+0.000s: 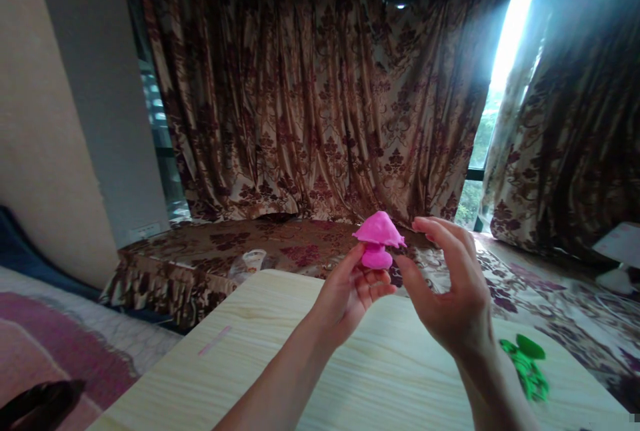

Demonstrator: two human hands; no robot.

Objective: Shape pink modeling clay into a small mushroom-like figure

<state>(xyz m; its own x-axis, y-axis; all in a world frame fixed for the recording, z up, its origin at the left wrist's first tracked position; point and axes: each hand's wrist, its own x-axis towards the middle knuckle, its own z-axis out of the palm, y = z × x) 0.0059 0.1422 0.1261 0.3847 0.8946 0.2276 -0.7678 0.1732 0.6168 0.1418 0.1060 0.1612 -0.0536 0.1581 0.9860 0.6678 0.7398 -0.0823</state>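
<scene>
A pink mushroom-shaped clay figure (379, 230), with a wide frilled cap over a short rounded base, is held upright above the table. My left hand (354, 288) grips its base from below, the thumb against the side and the other fingers curled underneath. To the right of the figure, my right hand (445, 278) is raised with thumb and fingers spread apart, and nothing shows between them. Green clay pieces (529, 368), one of them a smooth rounded shape, lie on the table beyond my right forearm, partly hidden by it.
The pale wood-grain table (240, 364) stretches beneath my arms. Behind it is a window ledge (210, 241) under patterned curtains (320, 104). A white lamp (620, 251) stands at the far right; a bed (65, 344) borders the left.
</scene>
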